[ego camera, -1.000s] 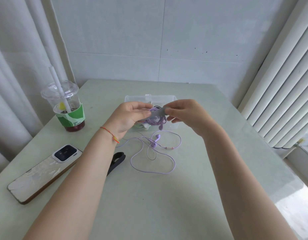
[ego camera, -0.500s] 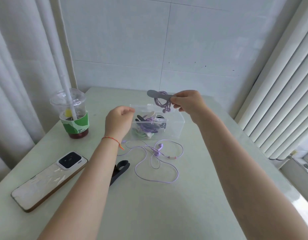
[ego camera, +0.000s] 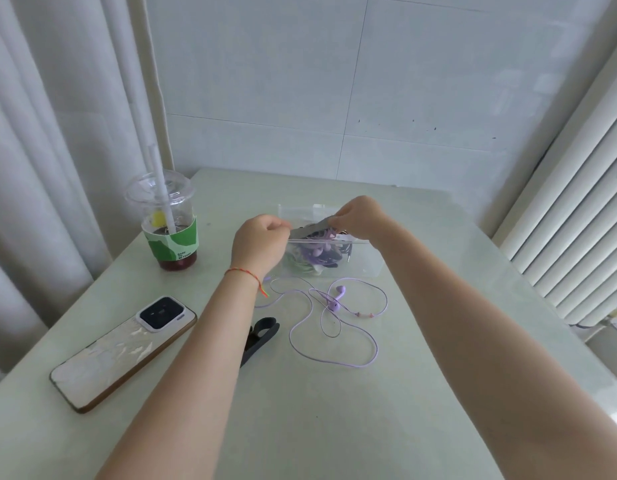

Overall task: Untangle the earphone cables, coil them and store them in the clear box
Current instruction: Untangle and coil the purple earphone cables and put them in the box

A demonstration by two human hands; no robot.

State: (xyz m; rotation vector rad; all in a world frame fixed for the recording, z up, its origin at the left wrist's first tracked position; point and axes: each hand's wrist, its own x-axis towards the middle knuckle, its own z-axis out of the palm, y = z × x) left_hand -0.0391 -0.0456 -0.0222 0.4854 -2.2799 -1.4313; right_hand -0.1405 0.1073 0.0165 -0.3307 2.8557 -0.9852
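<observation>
White walls stand behind the table (ego camera: 300,427), where both hands, left hand (ego camera: 258,244) and right hand (ego camera: 359,216), pinch a grey strap (ego camera: 308,231) over the clear box (ego camera: 365,261), and a purple earphone cable (ego camera: 334,327) lies loose near it.

The clear box (ego camera: 367,261) is looking like thin, glossy, see-through plastic. The loose purple earphone cable (ego camera: 334,336) is showing a smooth, rubbery matt coat. The grey cable strap (ego camera: 308,230) is looking matt and soft, like silicone, as is the dark strap (ego camera: 262,336). The table (ego camera: 317,410) is giving off a smooth pale-green sheen. The drink cup (ego camera: 165,220) is looking like clear glossy plastic with a paper sleeve. The phone (ego camera: 123,351) is showing a glossy, pearly back
</observation>
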